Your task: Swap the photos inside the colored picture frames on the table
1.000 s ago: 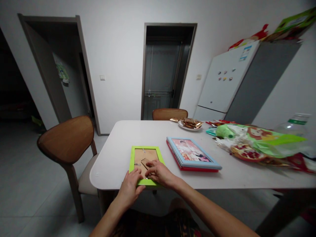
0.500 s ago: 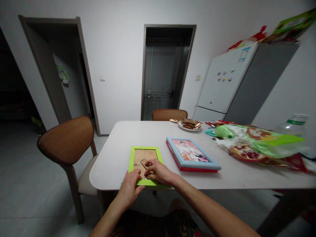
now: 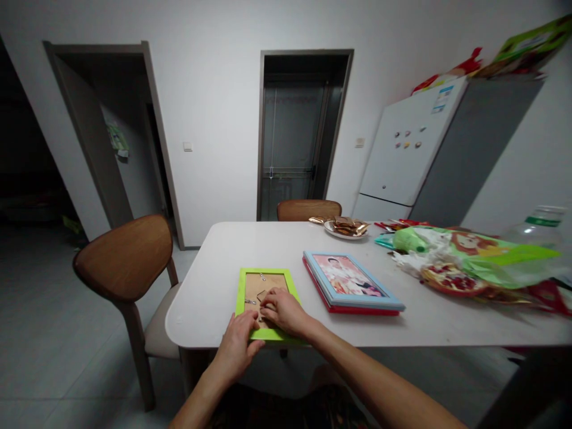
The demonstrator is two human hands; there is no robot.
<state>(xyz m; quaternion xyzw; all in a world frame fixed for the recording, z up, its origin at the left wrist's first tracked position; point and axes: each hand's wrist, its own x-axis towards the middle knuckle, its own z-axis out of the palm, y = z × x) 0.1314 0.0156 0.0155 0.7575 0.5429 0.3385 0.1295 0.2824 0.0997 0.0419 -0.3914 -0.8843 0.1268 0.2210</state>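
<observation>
A lime-green picture frame [image 3: 242, 295] lies face down at the table's near edge, its brown backing board [image 3: 270, 280] upward. Small metal clips [image 3: 251, 302] sit on the board's edges, and a bent piece stands out near its middle. My left hand [image 3: 239, 341] grips the frame's lower left corner, fingers on top and thumb along the near side. Over the lower part of the backing, my right hand [image 3: 286, 313] has its fingers bent and pressed together. Whatever is under those fingertips is hidden.
Right of the green frame, blue and red picture frames [image 3: 351, 283] lie stacked. Farther back is a plate of wrapped snacks [image 3: 346, 229]. Plastic bags [image 3: 491, 250], an opened pomegranate [image 3: 453, 280] and a clear bottle [image 3: 540, 229] crowd the right side. A chair [image 3: 127, 256] stands at the left.
The view has shifted slightly, so everything sits a little lower. My right fingers have drawn closer together on the backing. My left hand stays at the frame's corner.
</observation>
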